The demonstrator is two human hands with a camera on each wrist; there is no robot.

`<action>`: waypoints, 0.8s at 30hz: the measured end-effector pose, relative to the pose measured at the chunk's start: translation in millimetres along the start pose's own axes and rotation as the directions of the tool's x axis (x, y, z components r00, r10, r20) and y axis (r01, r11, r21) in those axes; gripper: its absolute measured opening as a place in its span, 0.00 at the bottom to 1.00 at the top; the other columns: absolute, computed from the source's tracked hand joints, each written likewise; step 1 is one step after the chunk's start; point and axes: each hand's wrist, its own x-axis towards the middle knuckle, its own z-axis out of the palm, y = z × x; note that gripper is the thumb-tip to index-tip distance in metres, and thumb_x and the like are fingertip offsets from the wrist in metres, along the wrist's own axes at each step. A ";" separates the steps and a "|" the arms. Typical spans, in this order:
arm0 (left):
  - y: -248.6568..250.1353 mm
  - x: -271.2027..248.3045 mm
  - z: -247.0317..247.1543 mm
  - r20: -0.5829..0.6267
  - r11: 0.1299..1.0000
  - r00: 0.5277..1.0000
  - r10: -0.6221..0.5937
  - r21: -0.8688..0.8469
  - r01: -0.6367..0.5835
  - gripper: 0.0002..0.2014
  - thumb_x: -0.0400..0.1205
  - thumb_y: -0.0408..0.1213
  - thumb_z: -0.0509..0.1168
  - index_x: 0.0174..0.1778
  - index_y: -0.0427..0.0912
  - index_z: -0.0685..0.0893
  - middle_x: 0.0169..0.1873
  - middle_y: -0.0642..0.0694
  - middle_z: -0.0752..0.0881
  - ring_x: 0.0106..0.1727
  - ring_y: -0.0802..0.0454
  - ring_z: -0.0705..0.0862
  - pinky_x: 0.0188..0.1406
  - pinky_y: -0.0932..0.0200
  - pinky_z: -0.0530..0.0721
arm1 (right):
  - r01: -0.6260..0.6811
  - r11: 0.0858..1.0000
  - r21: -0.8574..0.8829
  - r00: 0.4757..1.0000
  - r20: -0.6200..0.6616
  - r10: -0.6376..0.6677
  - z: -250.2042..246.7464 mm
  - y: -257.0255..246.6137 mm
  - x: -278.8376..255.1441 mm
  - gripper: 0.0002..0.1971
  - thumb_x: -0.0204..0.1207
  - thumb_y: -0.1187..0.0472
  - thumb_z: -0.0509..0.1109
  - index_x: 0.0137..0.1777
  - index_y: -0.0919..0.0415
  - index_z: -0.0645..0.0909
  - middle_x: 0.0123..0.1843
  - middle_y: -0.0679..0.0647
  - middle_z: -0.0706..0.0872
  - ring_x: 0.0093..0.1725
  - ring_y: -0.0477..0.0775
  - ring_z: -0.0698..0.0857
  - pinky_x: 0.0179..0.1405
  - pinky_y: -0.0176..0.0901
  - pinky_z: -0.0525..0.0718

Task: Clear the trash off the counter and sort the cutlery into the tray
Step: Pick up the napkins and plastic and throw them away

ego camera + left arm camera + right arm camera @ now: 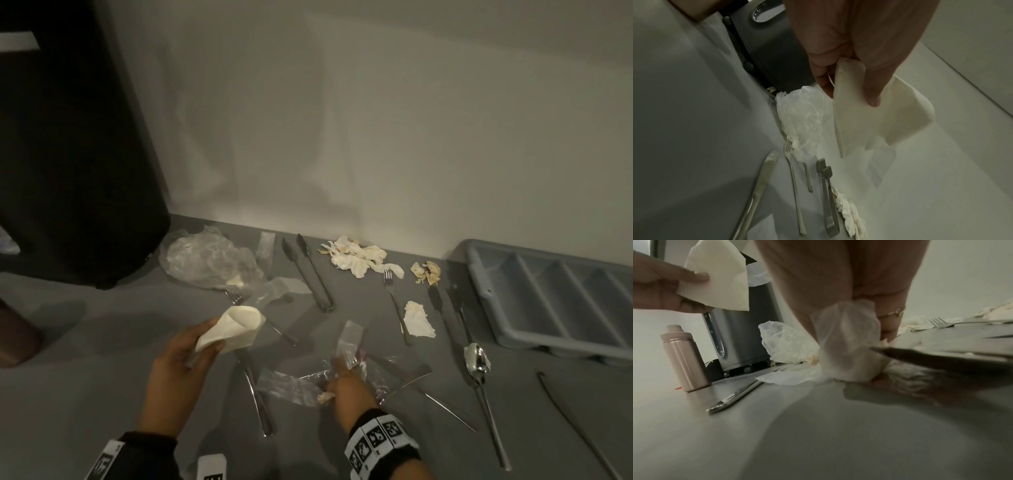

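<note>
My left hand (205, 342) pinches a folded white napkin (239, 327) above the grey counter (102, 359); the left wrist view shows thumb and fingers clamping the napkin (869, 123). My right hand (339, 370) is low on the counter and grips a crumpled sheet of clear plastic wrap (291, 383), seen bunched under the fingers as plastic wrap (846, 337). A table knife (255, 390) lies between the hands. Tongs (313, 274), a fork (397, 308), a spoon (478, 363) and two dark knives (442, 308) lie further right. The grey cutlery tray (507, 329) stands at the right.
A black bin (68, 154) stands at the back left with a clear plastic bag (205, 260) beside it. Torn paper scraps (356, 257) lie by the wall, and a napkin piece (418, 320) near the fork. A brown bottle (684, 360) stands at the left.
</note>
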 end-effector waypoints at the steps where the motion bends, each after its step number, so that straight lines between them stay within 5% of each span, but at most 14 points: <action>1: -2.8 -0.7 1.5 0.007 1.000 1.000 -0.005 0.010 0.005 0.31 0.74 0.27 0.70 0.40 0.81 0.79 0.43 0.68 0.85 0.46 0.86 0.77 0.45 0.91 0.70 | 0.018 1.000 -0.012 0.999 0.040 -0.017 -3.4 -1.3 -2.6 0.12 0.78 0.49 0.58 0.46 0.55 0.80 0.43 0.54 0.85 0.34 0.51 0.83 0.37 0.41 0.84; 3: -5.5 -3.9 3.1 0.002 1.000 1.000 0.020 0.018 -0.020 0.29 0.74 0.27 0.70 0.42 0.78 0.79 0.45 0.62 0.86 0.46 0.85 0.78 0.45 0.90 0.71 | 0.036 0.989 -0.143 0.999 0.036 -0.031 -14.1 -8.7 -7.9 0.13 0.77 0.52 0.58 0.52 0.59 0.77 0.44 0.53 0.84 0.39 0.52 0.84 0.41 0.39 0.81; 7: -7.3 -5.2 4.7 0.008 1.000 1.000 0.022 -0.009 -0.022 0.31 0.74 0.27 0.70 0.43 0.80 0.78 0.44 0.67 0.86 0.47 0.83 0.79 0.46 0.89 0.72 | 0.044 0.966 -0.253 0.999 0.014 -0.042 -23.8 -18.9 -13.1 0.15 0.77 0.66 0.59 0.63 0.59 0.77 0.64 0.61 0.78 0.62 0.62 0.79 0.59 0.44 0.77; 11: -6.3 -7.3 5.8 0.008 0.999 1.000 0.018 -0.034 -0.018 0.29 0.74 0.27 0.69 0.44 0.76 0.79 0.43 0.69 0.87 0.47 0.82 0.79 0.45 0.89 0.72 | -0.014 0.993 -0.118 0.998 -0.058 0.007 -22.1 -16.0 -10.9 0.18 0.76 0.68 0.59 0.64 0.57 0.79 0.64 0.62 0.81 0.62 0.63 0.79 0.60 0.46 0.78; 16: -2.4 -11.5 4.2 -0.001 0.999 0.999 0.041 -0.036 -0.041 0.23 0.74 0.25 0.69 0.48 0.64 0.80 0.47 0.59 0.85 0.46 0.84 0.78 0.45 0.90 0.71 | -0.019 0.997 -0.078 0.999 -0.033 0.016 -25.5 -13.1 -8.1 0.18 0.76 0.68 0.59 0.63 0.55 0.80 0.63 0.60 0.83 0.64 0.60 0.79 0.62 0.44 0.77; 20: -4.4 -14.4 0.6 -0.013 0.998 0.999 0.036 -0.045 -0.037 0.25 0.73 0.26 0.70 0.48 0.68 0.81 0.44 0.72 0.86 0.47 0.81 0.79 0.46 0.88 0.72 | -0.044 0.993 -0.111 0.999 -0.002 0.044 -30.8 -18.6 -6.6 0.15 0.76 0.68 0.60 0.60 0.61 0.82 0.51 0.57 0.81 0.64 0.61 0.79 0.61 0.43 0.77; 24: -3.6 -16.1 -2.4 -0.026 0.999 0.999 0.025 -0.043 -0.026 0.31 0.73 0.26 0.70 0.44 0.79 0.80 0.46 0.59 0.86 0.48 0.81 0.79 0.46 0.89 0.71 | -0.029 0.994 -0.109 0.999 0.023 0.032 -29.5 -23.3 -4.2 0.16 0.74 0.68 0.62 0.60 0.60 0.81 0.62 0.62 0.82 0.64 0.61 0.79 0.61 0.42 0.77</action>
